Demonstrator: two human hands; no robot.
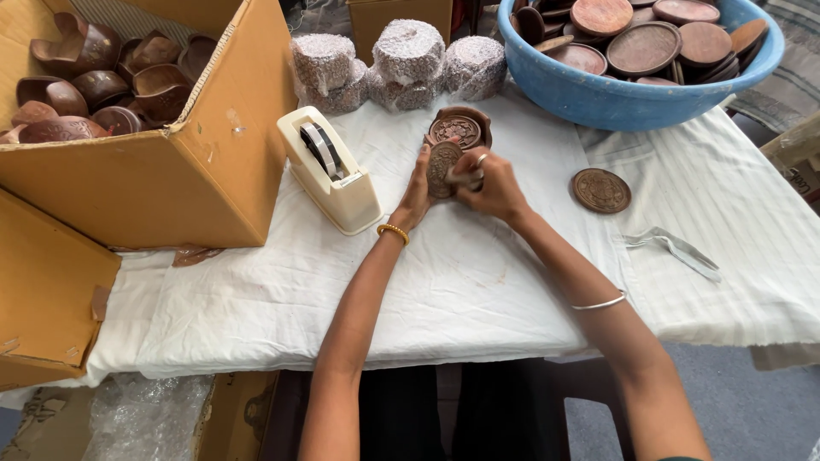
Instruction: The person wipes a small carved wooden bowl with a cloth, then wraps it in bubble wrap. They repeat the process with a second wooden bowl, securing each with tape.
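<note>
A cream tape dispenser [329, 171] sits at the table's [478, 290] ten o'clock, beside a cardboard box [171, 171] of wooden bowls. Blue tub [632, 98] at one o'clock; scissors [675, 248] at three.

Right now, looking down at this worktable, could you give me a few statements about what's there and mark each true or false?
1. Both hands hold a carved wooden disc between them. True: left hand, right hand.
2. The tape dispenser stands right of the hands. False: it stands to their left.
3. The blue basin holds round wooden lids. True.
4. The cardboard box is filled with wrapped bundles. False: it holds dark wooden bowls; the wrapped bundles stand on the white cloth.
5. A lone carved disc lies right of the hands. True.
</note>
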